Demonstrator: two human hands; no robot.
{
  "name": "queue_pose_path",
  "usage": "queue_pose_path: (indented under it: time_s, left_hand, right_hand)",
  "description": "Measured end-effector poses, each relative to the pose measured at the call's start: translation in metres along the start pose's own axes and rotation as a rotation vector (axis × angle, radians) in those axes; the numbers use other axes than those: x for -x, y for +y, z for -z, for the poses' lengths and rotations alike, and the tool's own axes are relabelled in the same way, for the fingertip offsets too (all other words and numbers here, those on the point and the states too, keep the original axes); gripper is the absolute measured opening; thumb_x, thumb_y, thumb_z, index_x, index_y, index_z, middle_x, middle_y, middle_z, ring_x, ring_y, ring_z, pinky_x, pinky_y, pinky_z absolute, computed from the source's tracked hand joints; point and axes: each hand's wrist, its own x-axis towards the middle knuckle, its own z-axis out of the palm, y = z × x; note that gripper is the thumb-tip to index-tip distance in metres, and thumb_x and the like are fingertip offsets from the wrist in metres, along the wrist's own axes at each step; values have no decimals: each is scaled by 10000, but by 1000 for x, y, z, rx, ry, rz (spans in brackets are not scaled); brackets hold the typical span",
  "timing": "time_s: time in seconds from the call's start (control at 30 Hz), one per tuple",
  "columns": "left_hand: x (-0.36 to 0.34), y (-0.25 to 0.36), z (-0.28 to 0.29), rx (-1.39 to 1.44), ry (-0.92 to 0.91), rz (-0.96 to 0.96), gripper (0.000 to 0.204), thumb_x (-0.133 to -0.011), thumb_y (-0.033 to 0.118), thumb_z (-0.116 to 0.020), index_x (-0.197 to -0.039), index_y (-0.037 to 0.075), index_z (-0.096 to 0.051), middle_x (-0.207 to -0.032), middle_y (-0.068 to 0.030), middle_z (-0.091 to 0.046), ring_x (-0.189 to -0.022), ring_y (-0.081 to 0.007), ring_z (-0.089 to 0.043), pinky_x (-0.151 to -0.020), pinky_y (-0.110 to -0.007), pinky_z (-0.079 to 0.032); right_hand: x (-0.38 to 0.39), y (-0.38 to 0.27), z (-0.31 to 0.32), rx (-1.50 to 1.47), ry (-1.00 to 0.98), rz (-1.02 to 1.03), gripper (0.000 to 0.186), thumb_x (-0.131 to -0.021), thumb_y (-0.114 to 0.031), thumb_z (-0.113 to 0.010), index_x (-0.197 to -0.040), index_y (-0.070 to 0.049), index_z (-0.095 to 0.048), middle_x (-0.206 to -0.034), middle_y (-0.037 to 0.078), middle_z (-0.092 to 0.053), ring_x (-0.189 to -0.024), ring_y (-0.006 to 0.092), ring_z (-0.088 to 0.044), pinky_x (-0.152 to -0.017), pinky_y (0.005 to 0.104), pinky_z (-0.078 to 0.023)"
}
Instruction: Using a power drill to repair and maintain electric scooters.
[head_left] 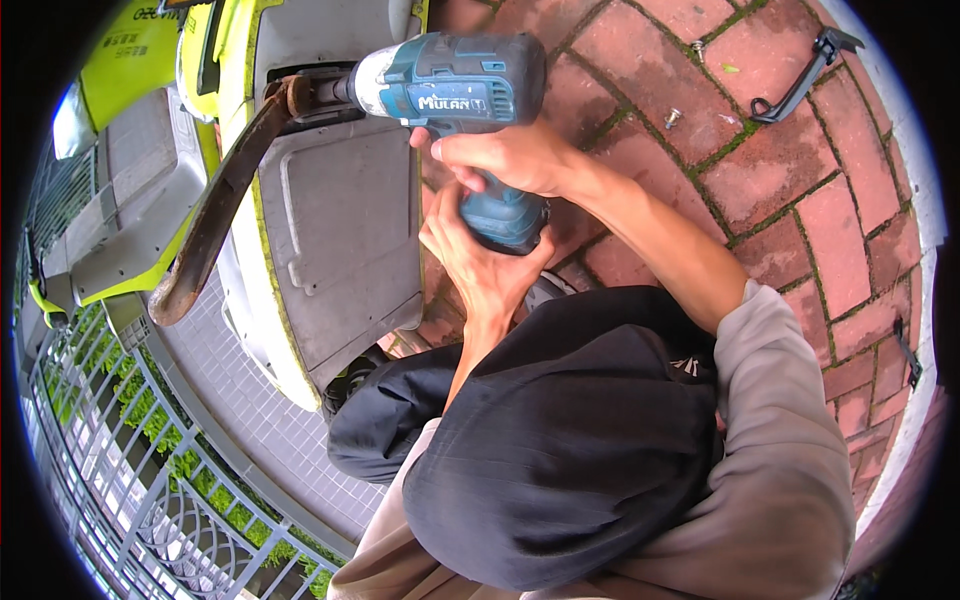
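A teal and black cordless impact wrench (pixel 450 85) lies level, its nose pointing left. My right hand (pixel 515 158) is closed round its upper grip, with a finger by the trigger. Lower down, my left hand (pixel 475 250) clasps the teal battery base (pixel 503 218) from below. The wrench's dark socket (pixel 328 93) reaches into a recess in the grey and lime-yellow body of a scooter (pixel 345 220). At the socket stands the upper end of a rusty, curved metal bar (pixel 225 185), which slants down to the left. What the socket sits on is hidden.
Two small screws, one a silver screw (pixel 673 118), lie on the red brick paving (pixel 770 215). Farther right is a black plastic bracket (pixel 805 78). A grey metal railing (pixel 165 480) runs along the lower left. A black cap (pixel 560 440) covers much of the lower middle.
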Motion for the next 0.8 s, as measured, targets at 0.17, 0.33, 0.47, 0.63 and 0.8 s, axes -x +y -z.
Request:
queue_pose_path:
  time_s: [0.17, 0.33, 0.47, 0.63, 0.8]
  left_hand:
    - [-2, -8, 0, 243, -39, 62, 976, -547, 236, -857, -1359, 20, -361, -1263, -173, -462, -1222, -356, -426, -1047, -474, -322]
    - [-50, -13, 60, 518, 418, -39, 683, -858, 359, -680, -1345, -26, -397, -1294, -175, -487, -1185, -296, -505, -1046, -454, -370]
    - [-130, 9, 104, 1043, 690, -216, 631, -988, 526, -395, -1318, -2, -493, -1217, -171, -590, -1127, -362, -565, -1071, -481, -360]
    - [-175, 3, 114, 1228, 469, -373, 718, -967, 643, -299, -953, 24, -663, -861, -155, -663, -904, -315, -624, -948, -490, -432]
    - [-180, -3, 131, 1085, 168, -507, 681, -980, 637, -258, -525, 132, -302, -457, -14, -290, -482, -151, -252, -579, -339, -311]
  right_hand:
    - [-5, -10, -2, 147, -4, 53, 180, -883, -64, -597, -1047, 3, -629, -686, 1, -591, -519, 73, -493, -511, 249, -421]
    - [2, -19, 0, 303, 82, 44, 186, -827, -76, -632, -1000, -7, -648, -729, 16, -632, -533, 88, -543, -517, 262, -453]
    - [1, -13, -17, -37, 93, -39, 154, -798, -94, -638, -922, -3, -644, -704, 45, -631, -506, 123, -559, -490, 291, -465]
    - [4, -18, -24, -157, 119, -54, 75, -820, -90, -609, -816, -16, -613, -584, 42, -556, -464, 129, -517, -447, 294, -424]
    - [-1, -22, -21, 164, 86, -20, 95, -870, -130, -596, -845, -39, -603, -587, 17, -541, -475, 96, -487, -509, 277, -431]
